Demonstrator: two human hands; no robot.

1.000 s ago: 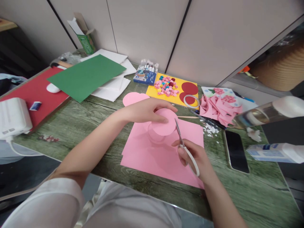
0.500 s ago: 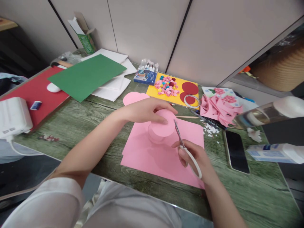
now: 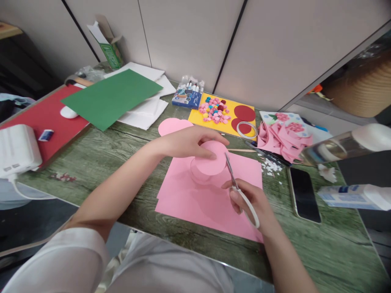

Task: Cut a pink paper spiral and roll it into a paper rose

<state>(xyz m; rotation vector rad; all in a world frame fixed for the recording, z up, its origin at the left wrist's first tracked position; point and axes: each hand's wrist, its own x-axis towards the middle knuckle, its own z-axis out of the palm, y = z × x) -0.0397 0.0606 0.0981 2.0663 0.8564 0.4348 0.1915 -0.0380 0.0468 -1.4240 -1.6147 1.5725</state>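
Observation:
A round pink paper circle [image 3: 210, 160] is pinched in my left hand [image 3: 195, 143], thumb on top and the other fingers around its far edge. My right hand [image 3: 248, 197] grips scissors with white handles [image 3: 251, 211], their blades [image 3: 229, 167] pointing up to the circle's right edge. Beneath both hands lie pink paper sheets [image 3: 195, 203], one showing the outline of a circle partly covered by the held piece. More pink circles [image 3: 171, 126] rest on the table just beyond my left wrist.
Behind my hands, yellow paper [image 3: 197, 116] bears coloured paper balls [image 3: 215, 110], red circles [image 3: 244, 112] and a tape roll [image 3: 247, 129]. To the right are pink scraps [image 3: 284, 138], a phone [image 3: 304, 195] and bottles [image 3: 354, 196]. Green paper [image 3: 113, 97] and a white charger [image 3: 20, 150] lie left.
Almost nothing differs. The scissors have shifted very slightly to the right at the circle's edge; my left hand and the paper hold nearly the same position.

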